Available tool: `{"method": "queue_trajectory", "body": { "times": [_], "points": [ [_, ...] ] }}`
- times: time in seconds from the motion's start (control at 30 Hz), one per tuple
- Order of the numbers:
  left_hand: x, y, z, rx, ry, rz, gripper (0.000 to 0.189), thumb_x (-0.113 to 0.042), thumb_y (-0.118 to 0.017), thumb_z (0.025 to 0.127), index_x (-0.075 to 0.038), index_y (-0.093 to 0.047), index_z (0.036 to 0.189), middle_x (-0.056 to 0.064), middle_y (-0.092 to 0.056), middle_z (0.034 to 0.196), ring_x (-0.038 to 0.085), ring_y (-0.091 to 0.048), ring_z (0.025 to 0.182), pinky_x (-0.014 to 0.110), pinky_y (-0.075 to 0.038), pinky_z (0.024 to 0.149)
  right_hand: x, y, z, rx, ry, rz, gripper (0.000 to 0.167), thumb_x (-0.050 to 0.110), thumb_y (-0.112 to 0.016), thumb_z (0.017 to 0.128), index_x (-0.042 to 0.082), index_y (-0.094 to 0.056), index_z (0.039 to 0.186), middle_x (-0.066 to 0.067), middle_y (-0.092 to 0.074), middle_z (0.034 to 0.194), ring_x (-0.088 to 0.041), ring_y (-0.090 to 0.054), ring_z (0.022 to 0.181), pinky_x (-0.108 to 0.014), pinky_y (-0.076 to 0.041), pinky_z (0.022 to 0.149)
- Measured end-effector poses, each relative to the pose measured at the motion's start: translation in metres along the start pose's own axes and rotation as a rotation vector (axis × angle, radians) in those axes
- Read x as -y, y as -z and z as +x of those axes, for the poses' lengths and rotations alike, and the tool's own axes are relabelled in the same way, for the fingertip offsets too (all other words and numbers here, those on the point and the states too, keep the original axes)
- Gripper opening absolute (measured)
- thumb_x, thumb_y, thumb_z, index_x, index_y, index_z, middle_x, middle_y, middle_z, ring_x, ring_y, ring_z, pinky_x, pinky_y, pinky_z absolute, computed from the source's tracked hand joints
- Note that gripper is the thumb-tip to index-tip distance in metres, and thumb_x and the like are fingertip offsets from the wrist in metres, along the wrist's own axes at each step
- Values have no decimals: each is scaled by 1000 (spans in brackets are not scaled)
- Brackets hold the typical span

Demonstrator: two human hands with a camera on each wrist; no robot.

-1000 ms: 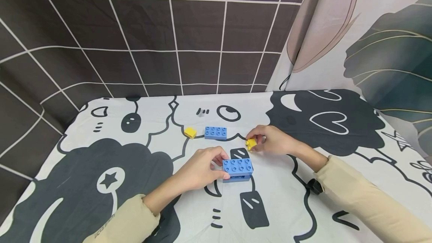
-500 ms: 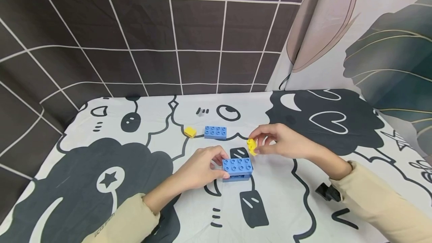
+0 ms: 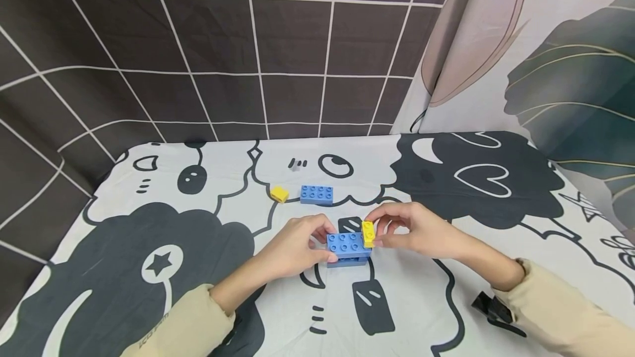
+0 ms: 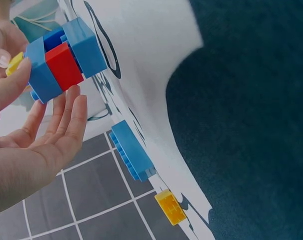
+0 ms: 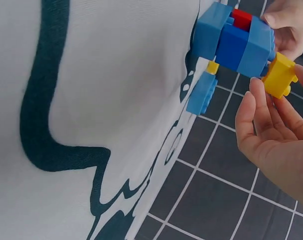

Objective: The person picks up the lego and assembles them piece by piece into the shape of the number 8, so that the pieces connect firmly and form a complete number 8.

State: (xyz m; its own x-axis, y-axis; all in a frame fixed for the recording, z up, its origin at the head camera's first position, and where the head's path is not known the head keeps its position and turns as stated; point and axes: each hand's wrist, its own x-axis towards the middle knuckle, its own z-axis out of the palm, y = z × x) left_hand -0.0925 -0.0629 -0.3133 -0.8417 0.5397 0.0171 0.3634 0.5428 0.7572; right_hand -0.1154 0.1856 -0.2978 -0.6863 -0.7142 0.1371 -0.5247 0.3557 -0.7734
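In the head view my left hand [image 3: 296,247] holds the left end of a stack of toy building bricks [image 3: 344,247], thumb in front and fingers behind. Its top and bottom are wide blue bricks. Between them the left wrist view shows a red brick [image 4: 65,66], and the right wrist view a darker blue brick [image 5: 233,47]. My right hand [image 3: 419,228] pinches a small yellow brick [image 3: 368,234] between thumb and fingers. That yellow brick sits at the right end of the stack's studded top, its own studs facing away from the stack.
Behind the stack, a loose blue brick [image 3: 317,195] lies studs up on the patterned cloth [image 3: 416,302]. To its left is a second small yellow brick [image 3: 280,194]. A dark gridded cloth [image 3: 292,37] rises at the back, with a leaf-printed curtain [image 3: 570,70] on the right.
My right hand has brought the yellow brick from the cloth, right of and behind the stack, forward onto the stack's right end, turning it studs up. My left hand and the stack have stayed put.
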Motion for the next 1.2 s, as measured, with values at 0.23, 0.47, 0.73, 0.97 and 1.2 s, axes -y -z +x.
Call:
{"method": "queue_trajectory", "body": {
  "times": [0.23,0.47,0.73,0.97,1.2],
  "points": [
    [0,-1,1,-1,-5,2,28,-11,-75,75,-8,-58,96,0,-62,90,15,-59,86,30,-49,75,-1,-3,-2,-1,50,-31,28,2,-68,79,0,-61,106,0,-62,91,-11,-57,78,-25,-49,67],
    [0,-1,1,-1,-2,-3,28,-11,-75,74,-9,-58,96,0,-62,90,15,-59,85,31,-49,75,-2,-3,-2,17,58,-58,28,3,-69,79,2,-62,106,2,-62,90,-11,-56,77,-25,-49,66],
    [0,-1,1,-2,4,0,28,-11,-75,74,-9,-58,97,0,-62,90,14,-58,86,31,-49,75,-1,-1,1,19,93,-60,26,4,-70,78,2,-64,103,1,-64,90,-10,-56,74,-25,-48,65],
    [-1,-1,1,-2,13,-2,28,-11,-76,74,-9,-58,96,0,-62,90,14,-58,85,31,-49,75,3,-3,2,9,142,-120,26,0,-70,76,3,-65,100,2,-63,88,-9,-55,71,-27,-49,64],
    [-2,0,1,1,19,-6,28,-11,-76,74,-9,-58,95,-1,-61,88,15,-58,85,33,-48,76,1,-4,1,4,119,-111,26,-1,-71,75,4,-65,100,2,-63,88,-8,-55,70,-27,-49,63]
  ]
}}
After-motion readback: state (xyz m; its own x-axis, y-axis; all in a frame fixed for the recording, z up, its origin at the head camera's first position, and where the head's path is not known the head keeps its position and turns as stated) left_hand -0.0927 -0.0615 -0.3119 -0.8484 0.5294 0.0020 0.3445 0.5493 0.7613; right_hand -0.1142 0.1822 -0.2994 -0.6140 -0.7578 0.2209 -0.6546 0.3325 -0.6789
